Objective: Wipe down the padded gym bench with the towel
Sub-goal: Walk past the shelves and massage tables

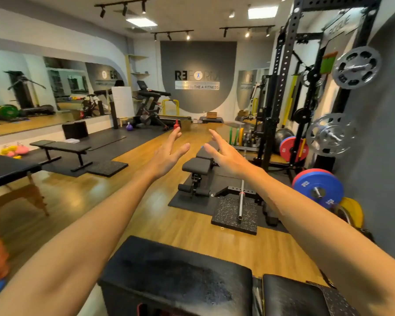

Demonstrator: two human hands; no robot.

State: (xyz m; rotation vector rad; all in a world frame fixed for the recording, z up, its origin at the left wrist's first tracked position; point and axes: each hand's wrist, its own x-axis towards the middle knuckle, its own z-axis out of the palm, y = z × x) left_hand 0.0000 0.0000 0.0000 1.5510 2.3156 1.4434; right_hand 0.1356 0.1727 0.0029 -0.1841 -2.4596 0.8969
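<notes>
Both arms are stretched forward at chest height, palms turned toward each other. The left grip [169, 153] has its fingers straight and spread, holding nothing; the right grip [224, 156] is the same — fingers extended, empty. Neither touches anything.

No towel shows anywhere in this view, so the first thing to settle is where it lies; a small white item [72, 140] resting beyond the flat bench [59, 145], well off to the left of the left grip, might be cloth, but it is too small to tell.

The padded gym bench [197, 166] most likely meant is the adjustable one just below and beyond the two grips, standing on a dark mat [192, 204] beside the rack [281, 87]. Another padded counter [176, 277] sits close under the forearms, its top visibly mottled — it could equally be the target.

To do this step well, I judge the person should fetch the towel first, fold it flat to a palm-sized pad, then wipe in long overlapping strokes from one end of the padding to the other.
</notes>
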